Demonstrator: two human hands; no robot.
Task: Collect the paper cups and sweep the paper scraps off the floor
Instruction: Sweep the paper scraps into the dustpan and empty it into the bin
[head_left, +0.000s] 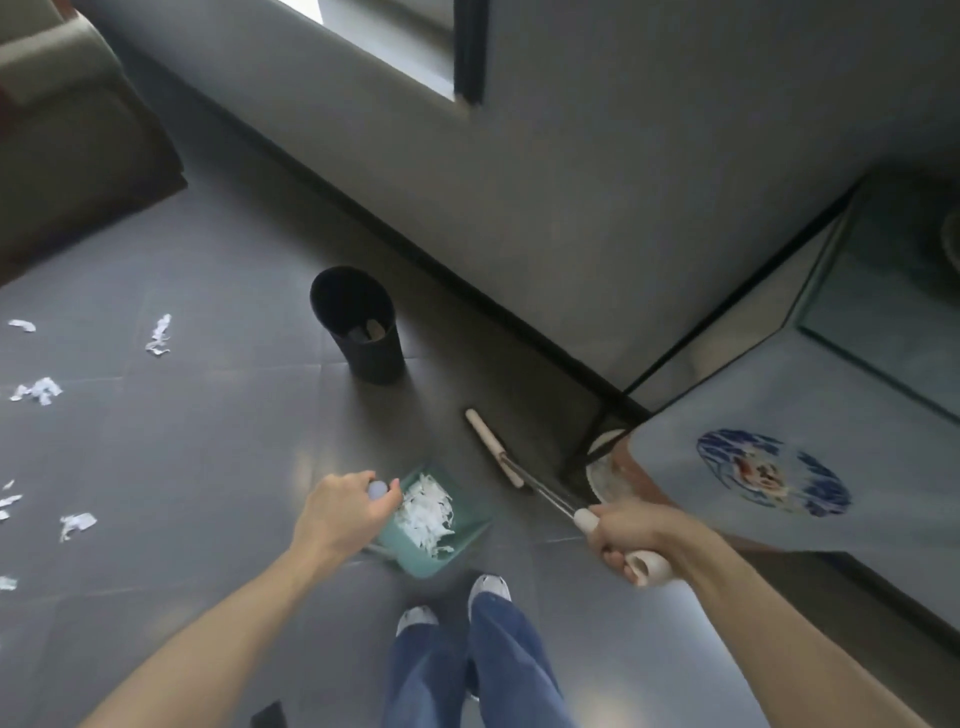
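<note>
My left hand (340, 512) grips the pale knob at the top of the handle of a green dustpan (470, 525), which holds a heap of white paper scraps (426, 514). My right hand (626, 535) grips the cream handle of a broom (550, 499); its metal shaft runs down to the cream broom head (493, 447) on the floor beside the dustpan. More torn paper scraps (158, 335) lie scattered on the grey floor at the left. A black bin (358, 325) stands beyond the dustpan with something brown inside.
A grey wall with a dark skirting runs diagonally behind the bin. A glass-topped table (779, 415) with a blue round pattern juts in from the right. A sofa (78, 145) stands at the upper left. My feet (452, 605) are just behind the dustpan.
</note>
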